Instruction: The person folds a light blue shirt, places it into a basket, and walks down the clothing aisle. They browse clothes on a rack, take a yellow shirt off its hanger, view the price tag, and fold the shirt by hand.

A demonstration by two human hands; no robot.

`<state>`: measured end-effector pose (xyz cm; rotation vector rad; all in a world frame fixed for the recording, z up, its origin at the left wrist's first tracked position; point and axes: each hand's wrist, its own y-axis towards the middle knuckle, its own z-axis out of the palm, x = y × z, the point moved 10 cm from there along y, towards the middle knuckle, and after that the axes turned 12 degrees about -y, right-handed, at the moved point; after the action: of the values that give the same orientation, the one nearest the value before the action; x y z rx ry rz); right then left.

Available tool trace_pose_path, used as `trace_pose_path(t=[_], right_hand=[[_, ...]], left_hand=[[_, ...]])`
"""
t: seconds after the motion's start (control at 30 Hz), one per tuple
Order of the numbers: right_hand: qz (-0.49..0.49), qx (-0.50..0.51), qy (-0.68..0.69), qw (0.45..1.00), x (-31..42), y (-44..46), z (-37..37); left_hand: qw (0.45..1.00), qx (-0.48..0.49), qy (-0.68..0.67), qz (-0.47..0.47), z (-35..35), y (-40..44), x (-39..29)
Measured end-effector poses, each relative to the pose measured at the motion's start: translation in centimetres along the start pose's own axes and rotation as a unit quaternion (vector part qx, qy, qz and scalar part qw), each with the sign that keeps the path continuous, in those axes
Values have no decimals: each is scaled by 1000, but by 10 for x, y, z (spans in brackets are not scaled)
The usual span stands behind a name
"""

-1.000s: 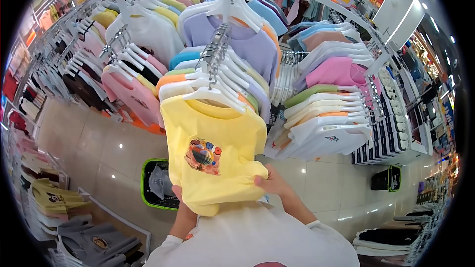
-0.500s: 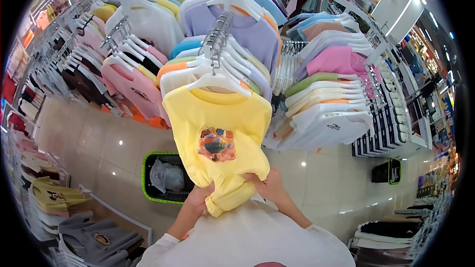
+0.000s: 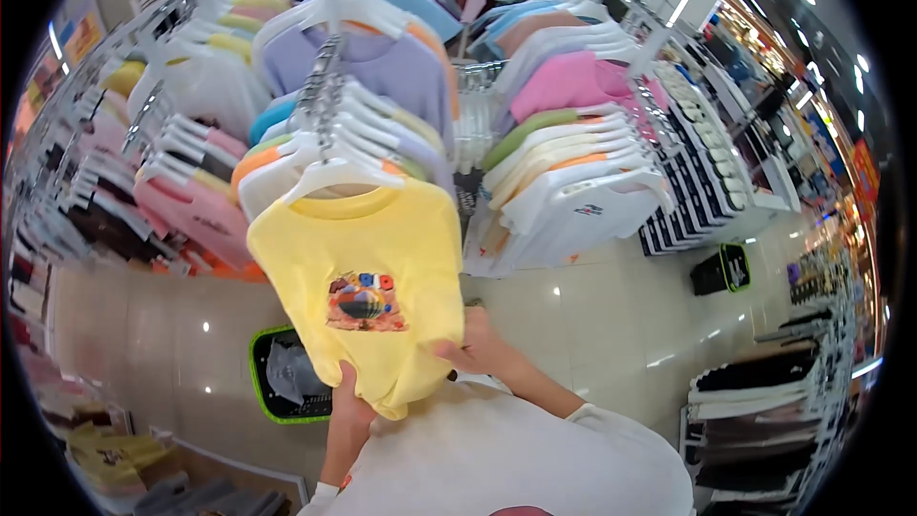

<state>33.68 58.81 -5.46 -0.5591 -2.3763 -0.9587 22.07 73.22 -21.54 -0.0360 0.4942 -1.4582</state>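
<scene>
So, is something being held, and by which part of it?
The yellow shirt, by its lower part: left hand at one side, right hand at the other.

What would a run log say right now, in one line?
left hand: on yellow shirt hem | right hand: on its lower side | shirt: on white hanger

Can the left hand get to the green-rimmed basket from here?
Probably not right now: the left hand has the lower edge of the yellow shirt, and the green-rimmed basket sits down on the floor. Nothing seems to block the gap between them.
</scene>
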Motion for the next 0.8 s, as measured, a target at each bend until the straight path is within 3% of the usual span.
trace_pose_path(t=[0.07, 0.1, 0.23, 0.4, 0.5, 0.63, 0.73, 0.8], right_hand=[[52, 42, -107, 992, -4, -2, 10], [34, -23, -111, 993, 3, 0, 0], [156, -34, 52, 986, -12, -17, 3], [299, -18, 267, 916, -24, -24, 14], [340, 135, 230, 902, -30, -38, 35], [242, 48, 138, 959, -14, -30, 25], [228, 51, 110, 966, -3, -29, 26], [251, 73, 97, 960, -5, -28, 34]], left_hand=[[1000, 9, 21, 13, 2, 1, -1], [998, 37, 43, 20, 13, 0, -3], [997, 47, 55, 42, 47, -13, -14], [999, 17, 15, 26, 51, -13, -10], [998, 18, 38, 37, 55, -14, -9], [996, -20, 72, 46, 56, -22, -7], [995, 31, -92, -30, 31, -28, 9], [992, 5, -104, -65, 10, -25, 16]])
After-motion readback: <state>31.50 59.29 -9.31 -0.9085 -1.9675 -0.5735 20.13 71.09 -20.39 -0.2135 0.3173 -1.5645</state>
